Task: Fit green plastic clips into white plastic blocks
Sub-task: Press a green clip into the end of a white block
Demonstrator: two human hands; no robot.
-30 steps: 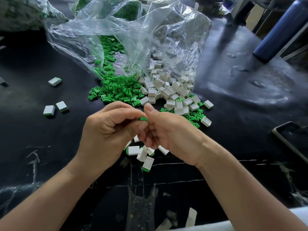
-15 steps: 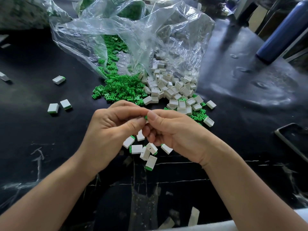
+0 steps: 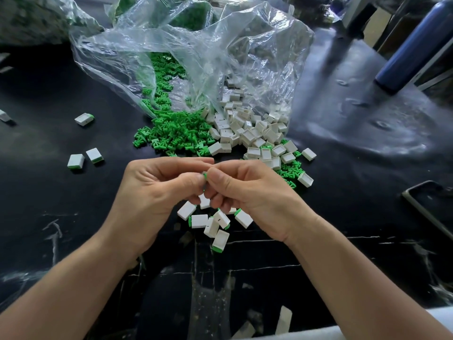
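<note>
My left hand (image 3: 157, 192) and my right hand (image 3: 247, 195) meet fingertip to fingertip above the black table. Between them they pinch one small piece; only a sliver of green clip (image 3: 205, 176) shows, the rest is hidden by fingers. Just below the hands lies a small cluster of white blocks with green clips fitted (image 3: 215, 223). Beyond the hands a heap of loose green clips (image 3: 176, 133) spills from a clear plastic bag (image 3: 196, 57), with a heap of empty white blocks (image 3: 250, 133) to its right.
Three fitted blocks (image 3: 84, 158) lie apart at the left, one farther back (image 3: 84, 119). A blue bottle (image 3: 414, 45) stands at the back right. A dark phone-like slab (image 3: 431, 204) lies at the right edge. The table's near edge runs along the bottom.
Both hands have stayed together over the same spot, working the pinched piece; less of the green clip shows between the fingertips than one second ago. The camera view shifted slightly.
</note>
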